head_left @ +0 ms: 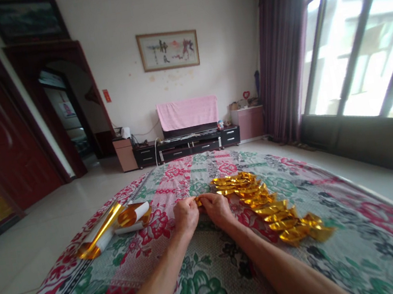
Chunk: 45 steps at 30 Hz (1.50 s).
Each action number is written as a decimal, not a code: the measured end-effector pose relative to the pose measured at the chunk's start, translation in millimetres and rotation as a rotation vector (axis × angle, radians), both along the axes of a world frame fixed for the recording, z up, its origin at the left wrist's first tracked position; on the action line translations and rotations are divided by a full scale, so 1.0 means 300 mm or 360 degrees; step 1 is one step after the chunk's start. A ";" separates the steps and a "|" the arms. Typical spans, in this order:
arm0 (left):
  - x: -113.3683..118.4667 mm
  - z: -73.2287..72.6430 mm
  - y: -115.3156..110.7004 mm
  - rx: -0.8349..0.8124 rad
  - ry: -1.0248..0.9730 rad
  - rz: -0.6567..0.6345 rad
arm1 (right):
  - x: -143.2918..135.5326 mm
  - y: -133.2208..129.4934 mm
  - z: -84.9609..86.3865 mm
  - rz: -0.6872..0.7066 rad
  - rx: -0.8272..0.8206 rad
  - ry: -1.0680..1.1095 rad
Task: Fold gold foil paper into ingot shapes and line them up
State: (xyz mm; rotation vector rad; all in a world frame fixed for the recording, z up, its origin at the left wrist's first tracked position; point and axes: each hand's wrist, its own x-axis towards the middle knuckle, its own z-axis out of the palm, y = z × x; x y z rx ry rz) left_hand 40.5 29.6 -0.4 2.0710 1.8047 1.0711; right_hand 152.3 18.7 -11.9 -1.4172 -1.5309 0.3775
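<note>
My left hand (187,214) and my right hand (216,208) meet over the middle of the table, closed on one small piece of gold foil paper (199,201). Most of that piece is hidden behind my fingers. To the right of my right hand, folded gold paper ingots (264,201) lie in a curved row, overlapping one another and running toward me. Left of my left hand are curled sheets of gold foil paper (101,231) with white backs, and another curled sheet (133,215) sits beside them.
A flowered cloth (200,290) in green, pink and white covers the round table. Beyond it stands a low black TV cabinet (189,148) with a pink cloth (188,113) draped over a screen. A large window (355,42) and purple curtain (280,49) are on the right.
</note>
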 end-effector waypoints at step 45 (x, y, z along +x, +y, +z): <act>-0.058 -0.010 0.034 0.0048 -0.0152 -0.0296 | 0.007 0.023 -0.024 0.0132 -0.0084 0.0286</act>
